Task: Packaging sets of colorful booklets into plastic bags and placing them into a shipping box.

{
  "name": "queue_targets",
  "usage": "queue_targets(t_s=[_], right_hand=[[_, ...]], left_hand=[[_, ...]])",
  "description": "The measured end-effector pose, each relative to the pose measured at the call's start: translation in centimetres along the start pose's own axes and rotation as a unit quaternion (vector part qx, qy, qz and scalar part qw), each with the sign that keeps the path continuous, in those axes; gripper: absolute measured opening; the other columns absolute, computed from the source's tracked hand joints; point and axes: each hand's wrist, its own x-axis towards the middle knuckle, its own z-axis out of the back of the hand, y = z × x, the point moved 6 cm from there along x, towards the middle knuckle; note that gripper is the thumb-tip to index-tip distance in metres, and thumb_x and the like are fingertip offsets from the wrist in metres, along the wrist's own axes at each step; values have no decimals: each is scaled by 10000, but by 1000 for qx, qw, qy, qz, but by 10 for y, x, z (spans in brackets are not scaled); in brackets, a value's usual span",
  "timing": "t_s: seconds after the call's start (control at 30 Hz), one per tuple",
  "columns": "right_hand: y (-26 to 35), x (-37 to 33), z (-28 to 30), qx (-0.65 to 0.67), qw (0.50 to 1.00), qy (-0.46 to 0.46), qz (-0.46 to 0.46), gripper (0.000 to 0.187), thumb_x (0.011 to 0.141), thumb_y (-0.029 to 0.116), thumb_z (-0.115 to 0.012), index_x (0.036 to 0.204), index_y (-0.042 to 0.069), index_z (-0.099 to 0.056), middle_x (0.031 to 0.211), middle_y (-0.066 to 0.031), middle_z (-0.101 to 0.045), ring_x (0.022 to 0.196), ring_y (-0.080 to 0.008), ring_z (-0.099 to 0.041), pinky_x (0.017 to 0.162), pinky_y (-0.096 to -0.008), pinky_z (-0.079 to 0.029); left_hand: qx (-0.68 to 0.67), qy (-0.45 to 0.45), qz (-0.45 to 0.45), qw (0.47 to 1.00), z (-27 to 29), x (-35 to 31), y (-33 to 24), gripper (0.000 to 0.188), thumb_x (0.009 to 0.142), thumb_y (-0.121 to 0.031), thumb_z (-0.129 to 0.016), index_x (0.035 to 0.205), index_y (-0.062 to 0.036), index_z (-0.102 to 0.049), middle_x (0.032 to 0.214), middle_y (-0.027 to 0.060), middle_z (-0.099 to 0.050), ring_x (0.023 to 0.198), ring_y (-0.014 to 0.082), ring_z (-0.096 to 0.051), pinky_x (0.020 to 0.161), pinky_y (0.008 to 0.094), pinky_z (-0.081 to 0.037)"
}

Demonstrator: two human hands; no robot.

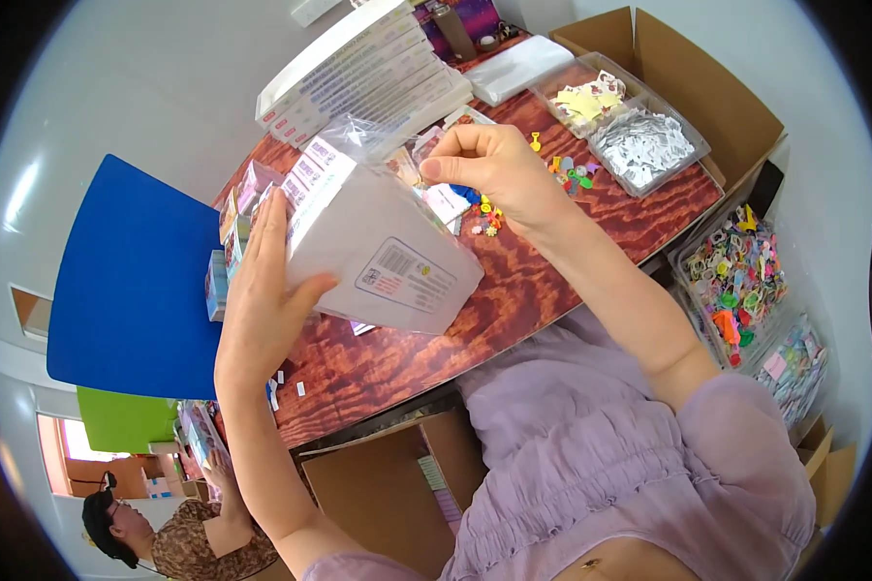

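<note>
A white box [388,261] with a printed label on its side is tilted up over the table, wrapped in a clear plastic bag [358,136] whose loose end sticks up at the far side. My left hand [266,281] grips the box from its left, thumb on the near face and fingers along the edge. Just right of the box's upper part, my right hand [484,174] is closed in a pinch. Whatever lies between its thumb and forefinger is too small to make out. Small colourful plastic pieces [489,208] and cards lie on the table behind the box.
A stack of white boxes [358,73] and a pile of clear bags [518,70] stand at the back of the red-patterned table [552,281]. A divided tray [644,145] holds small pieces. Bins of trinkets [736,281] sit right. A co-worker [174,533] is at lower left.
</note>
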Motion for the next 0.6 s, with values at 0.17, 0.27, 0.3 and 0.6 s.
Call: queue_targets(t_s=[0.17, 0.27, 0.3, 0.6], right_hand=[[-15, 16, -1, 29, 998, -48, 34, 103, 806, 85, -723, 802, -6, -674, 716, -27, -648, 661, -62, -562, 601, -216, -440], [-33, 31, -3, 48, 998, -47, 20, 83, 800, 79, -726, 803, 9, -682, 712, -17, -643, 684, -65, -566, 635, -222, -446], [-39, 35, -4, 50, 998, -43, 21, 83, 800, 79, -726, 803, 9, -682, 712, -17, -643, 684, -65, -566, 635, -222, -446], [-75, 68, -45, 192, 976, 98, -23, 236, 829, 82, -686, 1028, 45, -564, 1021, -45, -600, 961, -111, -562, 882, -253, -424]], left_hand=[[7, 29, 20, 999, 3, 2, -1, 878, 659, -11, -718, 1446, -49, -331, 1479, 192, -351, 1362, 340, -352, 1084, 389, -333], [12, 20, -4, 1000, 3, 3, -2, 887, 636, -10, -722, 1439, -52, -347, 1476, 189, -358, 1378, 331, -329, 1098, 390, -318], [12, 25, -2, 1000, 3, 4, -3, 880, 636, -6, -721, 1435, -51, -356, 1473, 187, -364, 1382, 327, -322, 1101, 391, -314], [1, 29, 5, 1000, 5, 1, -6, 882, 626, -6, -740, 1427, -48, -373, 1466, 167, -384, 1370, 317, -347, 1097, 391, -325]])
